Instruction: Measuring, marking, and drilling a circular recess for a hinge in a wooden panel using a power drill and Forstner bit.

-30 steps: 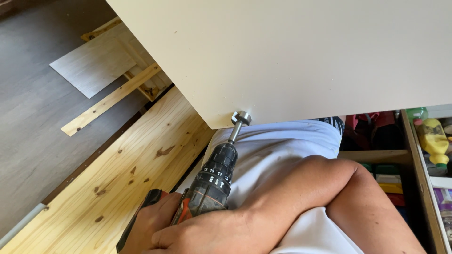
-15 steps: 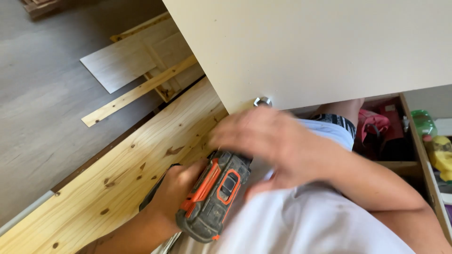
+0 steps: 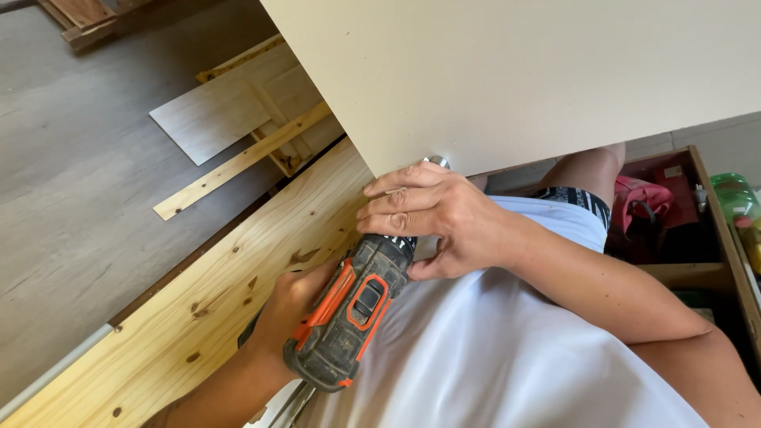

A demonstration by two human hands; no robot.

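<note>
My left hand (image 3: 289, 309) comes up from the lower left and grips the handle of a black and orange cordless drill (image 3: 353, 313). My right hand (image 3: 432, 218) reaches across my white shirt and wraps its fingers around the drill's front end. The drill's nose points up at the lower edge of a large beige panel (image 3: 523, 75). A small round metal fitting (image 3: 437, 162) shows at that edge, just above my right fingers. The drill's tip is hidden under my right hand.
A knotty pine board (image 3: 230, 293) runs diagonally under the drill. On the grey floor (image 3: 71, 182) lie a thin wooden slat (image 3: 238, 162), a grey laminate sheet (image 3: 210, 123) and a wooden frame (image 3: 273, 79). A wooden shelf unit with bags and bottles (image 3: 697, 214) stands at right.
My right hand has come off the drill's handle and closed on its front end, while my left hand has taken the handle. The drill now sits lower, away from the metal fitting.
</note>
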